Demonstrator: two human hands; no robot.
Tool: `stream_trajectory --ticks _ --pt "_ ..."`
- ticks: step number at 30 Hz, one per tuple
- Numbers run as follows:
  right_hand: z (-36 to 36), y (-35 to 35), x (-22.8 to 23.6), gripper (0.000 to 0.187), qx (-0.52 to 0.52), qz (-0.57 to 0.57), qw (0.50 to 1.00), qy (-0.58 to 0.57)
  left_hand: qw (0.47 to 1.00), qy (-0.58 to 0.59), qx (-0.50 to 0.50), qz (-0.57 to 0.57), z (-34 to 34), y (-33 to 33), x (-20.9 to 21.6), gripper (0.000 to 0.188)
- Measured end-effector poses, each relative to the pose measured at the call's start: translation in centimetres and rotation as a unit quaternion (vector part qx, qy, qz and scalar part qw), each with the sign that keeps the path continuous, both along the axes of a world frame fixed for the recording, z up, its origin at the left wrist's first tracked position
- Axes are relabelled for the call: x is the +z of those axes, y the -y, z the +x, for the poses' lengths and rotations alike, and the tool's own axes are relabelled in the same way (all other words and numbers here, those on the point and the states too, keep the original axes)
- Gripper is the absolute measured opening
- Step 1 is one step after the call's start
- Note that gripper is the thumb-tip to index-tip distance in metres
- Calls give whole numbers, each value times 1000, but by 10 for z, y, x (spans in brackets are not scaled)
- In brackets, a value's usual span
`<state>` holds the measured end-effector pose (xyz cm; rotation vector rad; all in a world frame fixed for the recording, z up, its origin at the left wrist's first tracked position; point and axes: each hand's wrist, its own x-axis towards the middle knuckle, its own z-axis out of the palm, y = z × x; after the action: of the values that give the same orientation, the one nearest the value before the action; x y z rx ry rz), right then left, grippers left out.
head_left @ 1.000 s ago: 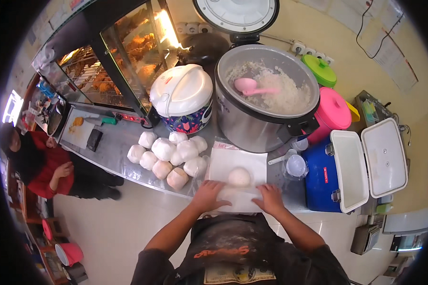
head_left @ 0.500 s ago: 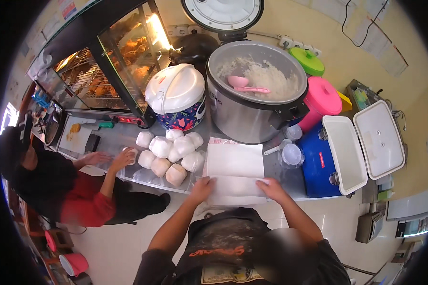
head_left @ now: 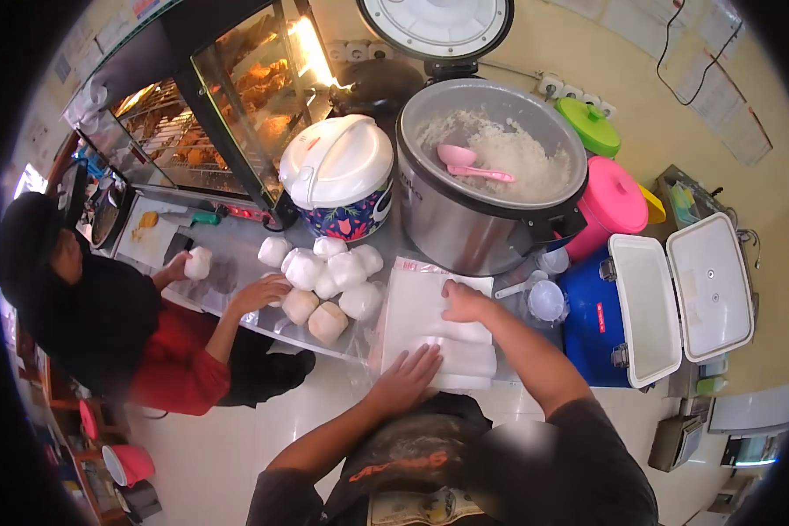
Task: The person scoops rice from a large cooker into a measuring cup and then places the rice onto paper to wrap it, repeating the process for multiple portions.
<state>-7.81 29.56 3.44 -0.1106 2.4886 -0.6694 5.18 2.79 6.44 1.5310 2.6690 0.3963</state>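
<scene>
A stack of white paper sheets [head_left: 414,302] lies on the metal counter in front of me, with clear plastic beneath its left edge. My left hand [head_left: 409,379] rests flat on the near part, fingers stretched out, beside a raised crease. Farther up the stack, my right hand [head_left: 466,302] presses on the paper with its fingers curled in. Anything inside those fingers is hidden. Left of the paper sits a pile of several round white-wrapped bundles [head_left: 326,282]. A co-worker [head_left: 92,302] holds one wrapped bundle [head_left: 198,263] and reaches with the other hand [head_left: 261,294] to the pile.
Behind the paper stands a large open rice cooker [head_left: 434,230] holding rice and a pink scoop [head_left: 475,163]. A flowered rice cooker [head_left: 337,167] and a lit glass food warmer [head_left: 228,105] are to its left. An open blue cooler [head_left: 587,324] and clear cups [head_left: 546,300] sit right.
My hands have left the paper's near edge: the left now lies flat, the right has moved up the sheet. The co-worker has lifted a bundle and reached to the pile. The view has shifted slightly.
</scene>
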Motion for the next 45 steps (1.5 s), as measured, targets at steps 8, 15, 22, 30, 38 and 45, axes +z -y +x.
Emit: stream_trajectory --ticks 8,15,22,30,38,45 --pt "35 13 54 19 151 -21 981 -122 999 -5 -2 43 -4 -2 0 69" --pt "145 32 62 22 204 67 923 -320 983 183 3 22 -13 -6 0 59" --pt "190 35 35 41 89 57 927 -360 916 8 307 258 6 5 -29 58" --pt "215 26 -6 29 -112 -107 935 -320 984 34 136 107 4 11 -50 31" --pt "136 -17 8 23 -133 -137 981 -41 908 397 122 49 -86 5 -56 19" --pt "74 -14 24 32 108 102 983 -111 987 67 107 -98 -97 -37 -19 23"
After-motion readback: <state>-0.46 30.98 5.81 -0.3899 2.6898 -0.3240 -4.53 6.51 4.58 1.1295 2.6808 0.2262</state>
